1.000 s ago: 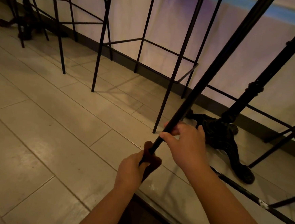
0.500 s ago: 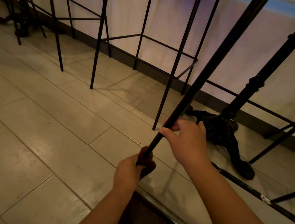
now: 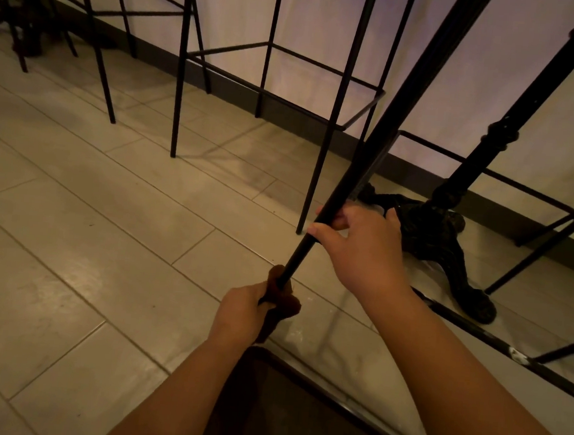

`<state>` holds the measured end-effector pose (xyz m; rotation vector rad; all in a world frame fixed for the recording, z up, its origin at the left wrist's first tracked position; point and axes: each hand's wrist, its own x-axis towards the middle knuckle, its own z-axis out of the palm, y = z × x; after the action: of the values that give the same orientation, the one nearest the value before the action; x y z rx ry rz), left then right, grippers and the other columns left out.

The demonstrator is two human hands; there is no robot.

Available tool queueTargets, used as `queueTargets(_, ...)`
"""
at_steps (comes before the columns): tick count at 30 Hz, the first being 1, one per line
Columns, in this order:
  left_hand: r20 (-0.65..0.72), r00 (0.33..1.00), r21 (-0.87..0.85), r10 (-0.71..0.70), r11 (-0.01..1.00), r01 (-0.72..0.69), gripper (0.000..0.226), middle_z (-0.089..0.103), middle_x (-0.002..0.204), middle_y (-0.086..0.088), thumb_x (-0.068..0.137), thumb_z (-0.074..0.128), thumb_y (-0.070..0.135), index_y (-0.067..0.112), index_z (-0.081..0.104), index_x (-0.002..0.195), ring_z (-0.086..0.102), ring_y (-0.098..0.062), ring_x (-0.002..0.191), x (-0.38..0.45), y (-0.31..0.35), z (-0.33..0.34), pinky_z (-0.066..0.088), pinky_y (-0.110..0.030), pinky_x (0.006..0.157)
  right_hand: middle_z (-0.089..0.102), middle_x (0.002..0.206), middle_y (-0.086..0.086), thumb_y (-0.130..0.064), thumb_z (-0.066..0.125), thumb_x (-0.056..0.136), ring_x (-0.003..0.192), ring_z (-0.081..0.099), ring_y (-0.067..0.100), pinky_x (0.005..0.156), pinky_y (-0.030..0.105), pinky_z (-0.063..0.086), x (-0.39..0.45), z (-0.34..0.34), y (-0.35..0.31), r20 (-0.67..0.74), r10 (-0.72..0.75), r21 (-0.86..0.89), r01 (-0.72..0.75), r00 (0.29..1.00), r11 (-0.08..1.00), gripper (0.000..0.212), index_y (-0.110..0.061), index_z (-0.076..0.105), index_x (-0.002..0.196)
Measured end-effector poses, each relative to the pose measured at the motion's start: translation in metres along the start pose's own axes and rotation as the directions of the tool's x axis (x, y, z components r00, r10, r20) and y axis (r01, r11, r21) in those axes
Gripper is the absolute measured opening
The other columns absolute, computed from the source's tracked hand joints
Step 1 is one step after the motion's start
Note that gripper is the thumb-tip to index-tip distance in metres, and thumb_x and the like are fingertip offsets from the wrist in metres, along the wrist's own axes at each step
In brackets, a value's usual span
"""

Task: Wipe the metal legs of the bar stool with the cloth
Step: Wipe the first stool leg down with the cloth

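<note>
Left hand [image 3: 247,307] wrapped round a brown cloth [image 3: 280,306], cloth bunched round the black metal leg [image 3: 347,174] near its low end. Right hand [image 3: 362,244] just above on the same leg, thumb and fingers curled round the bar to keep it steady. Leg tilted, running up and away from both hands toward the top of the view. Bottom tip hidden behind the cloth, so cannot tell if touching the tiled floor [image 3: 88,236].

Leg looks thin, hard and stiff, probably smooth and a bit slippery under bare fingers. Likely not heavy at this end, but long, so prone to swing without a steady hold. Cloth looks soft and floppy, easy to squeeze all the way round the bar. Best hold: bare hand higher up, cloth hand sliding along below it. Beyond the right hand, a dark iron table base [image 3: 438,236].
</note>
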<state>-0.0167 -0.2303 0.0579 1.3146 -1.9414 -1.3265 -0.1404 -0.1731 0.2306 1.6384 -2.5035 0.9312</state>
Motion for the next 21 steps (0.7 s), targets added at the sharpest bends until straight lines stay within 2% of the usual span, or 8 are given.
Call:
queueTargets(3, 0.028, 0.999, 0.027, 0.044, 0.999, -0.045, 0.030, 0.062, 0.081, 0.022, 0.088, 0.059, 0.012, 0.032, 0.068, 0.107, 0.059, 0.008, 0.073, 0.001, -0.004, -0.002, 0.042, 0.000, 0.059, 0.067, 0.086, -0.012, -0.044, 0.059, 0.087, 0.100, 0.058, 0.011, 0.116, 0.043, 0.000, 0.000, 0.000, -0.001, -0.015, -0.001, -0.007, 0.001, 1.000, 1.000, 0.023, -0.030, 0.064, 0.105)
queueTargets(6, 0.023, 1.000, 0.133, -0.010, 0.991, 0.007, 0.024, 0.067, 0.085, 0.006, 0.086, 0.061, 0.011, 0.022, 0.069, 0.106, 0.064, -0.009, 0.078, 0.008, -0.003, -0.003, 0.050, -0.017, 0.066, 0.067, 0.085, -0.012, -0.044, 0.059, 0.088, 0.098, 0.059, 0.011, 0.116, 0.043, 0.001, -0.001, 0.000, -0.002, -0.017, -0.002, -0.019, 0.002, 1.000, 1.000, 0.025, -0.029, 0.064, 0.107)
queueTargets(8, -0.003, 1.000, 0.193, -0.024, 0.981, 0.024, 0.016, 0.063, 0.077, 0.006, 0.086, 0.061, 0.015, 0.020, 0.069, 0.099, 0.061, -0.009, 0.069, 0.008, -0.004, -0.005, 0.049, -0.019, 0.058, 0.067, 0.085, -0.012, -0.045, 0.059, 0.088, 0.098, 0.059, 0.011, 0.116, 0.044, 0.001, -0.001, 0.000, -0.001, -0.014, -0.001, -0.020, 0.001, 1.000, 1.000, 0.026, -0.029, 0.064, 0.107)
queueTargets(9, -0.012, 0.999, 0.194, -0.030, 0.980, 0.032, 0.013, 0.063, 0.075, 0.005, 0.086, 0.061, 0.017, 0.019, 0.068, 0.097, 0.061, -0.009, 0.066, 0.006, -0.005, -0.006, 0.051, -0.022, 0.057, 0.067, 0.085, -0.012, -0.045, 0.059, 0.088, 0.099, 0.059, 0.011, 0.116, 0.044, 0.001, -0.001, 0.000, -0.001, -0.016, -0.001, -0.016, 0.001, 1.000, 1.000, 0.026, -0.029, 0.064, 0.107)
queueTargets(11, -0.016, 0.999, 0.147, -0.034, 0.988, 0.036, 0.016, 0.067, 0.080, 0.000, 0.088, 0.059, 0.017, 0.020, 0.068, 0.100, 0.065, -0.013, 0.070, 0.001, -0.009, -0.005, 0.057, -0.030, 0.066, 0.067, 0.085, -0.012, -0.044, 0.059, 0.088, 0.100, 0.059, 0.011, 0.116, 0.044, 0.001, -0.001, 0.001, -0.001, -0.023, 0.001, -0.007, -0.001, 1.000, 1.000, 0.025, -0.029, 0.064, 0.107)
queueTargets(15, -0.024, 1.000, -0.018, 0.005, 1.000, -0.005, 0.026, 0.071, 0.093, 0.006, 0.088, 0.061, 0.015, 0.029, 0.069, 0.108, 0.068, -0.006, 0.081, -0.009, -0.011, 0.006, 0.056, -0.022, 0.076, 0.066, 0.084, -0.014, -0.044, 0.059, 0.088, 0.097, 0.058, 0.009, 0.116, 0.043, 0.001, -0.001, 0.001, 0.000, -0.022, 0.002, 0.007, -0.002, 1.000, 1.000, 0.022, -0.030, 0.063, 0.104)
queueTargets(17, -0.050, 0.998, -0.003, -0.027, 1.000, 0.027, 0.025, 0.071, 0.097, 0.001, 0.087, 0.062, 0.016, 0.023, 0.067, 0.111, 0.067, -0.014, 0.088, -0.007, -0.008, 0.010, 0.055, -0.030, 0.081, 0.066, 0.083, -0.013, -0.044, 0.059, 0.088, 0.095, 0.059, 0.009, 0.116, 0.044, 0.000, -0.001, 0.002, 0.000, -0.022, 0.003, 0.000, -0.003, 1.000, 1.000, 0.023, -0.029, 0.064, 0.104)
queueTargets(21, -0.051, 0.995, 0.093, -0.080, 0.992, 0.085, 0.019, 0.068, 0.085, 0.000, 0.085, 0.063, 0.022, 0.020, 0.066, 0.104, 0.065, -0.016, 0.077, -0.001, -0.006, 0.005, 0.057, -0.033, 0.073, 0.067, 0.084, -0.013, -0.044, 0.059, 0.088, 0.096, 0.060, 0.010, 0.116, 0.044, 0.000, -0.002, 0.003, 0.001, -0.029, 0.006, 0.000, -0.006, 1.000, 1.000, 0.023, -0.029, 0.064, 0.105)
